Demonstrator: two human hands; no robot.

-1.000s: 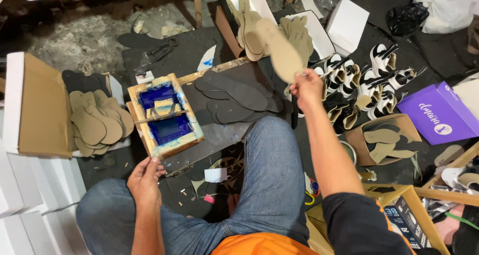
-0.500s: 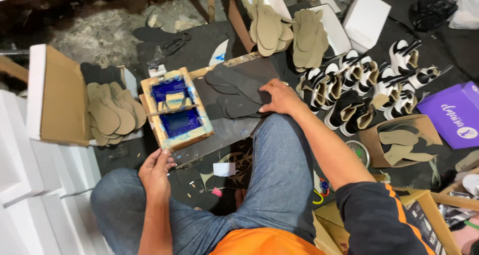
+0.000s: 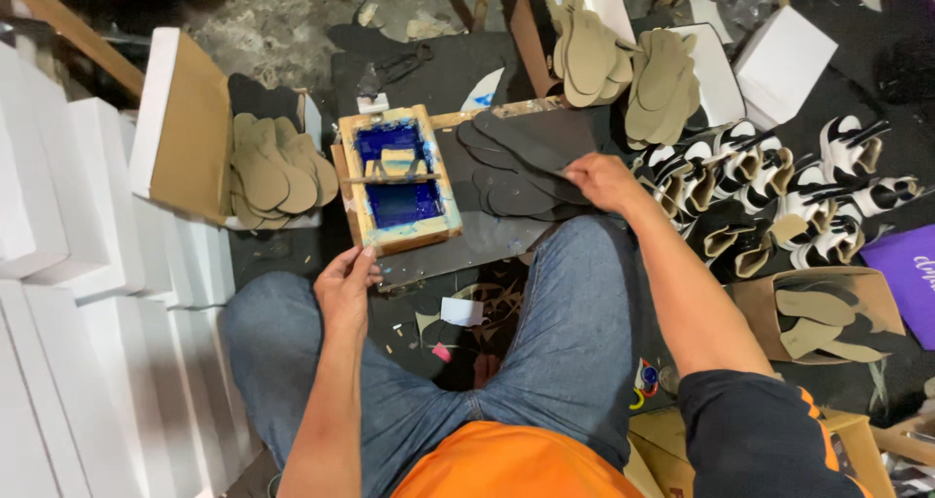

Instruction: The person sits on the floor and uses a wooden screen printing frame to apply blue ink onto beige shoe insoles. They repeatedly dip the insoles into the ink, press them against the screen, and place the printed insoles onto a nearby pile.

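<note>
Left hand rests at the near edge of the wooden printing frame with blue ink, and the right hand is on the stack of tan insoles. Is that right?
Not quite. In the head view the right hand is on the pile of dark grey insoles, not tan ones; the tan insoles lie farther off, untouched. The left hand is indeed at the near edge of the wooden printing frame.

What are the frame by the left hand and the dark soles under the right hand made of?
Frame: looks like bare, unvarnished wood, pale grain showing, smeared with blue ink; its inner mesh is glossy blue. Dark soles: thin, matte, flat sheets, probably foam or rubber; cannot tell which.
</note>
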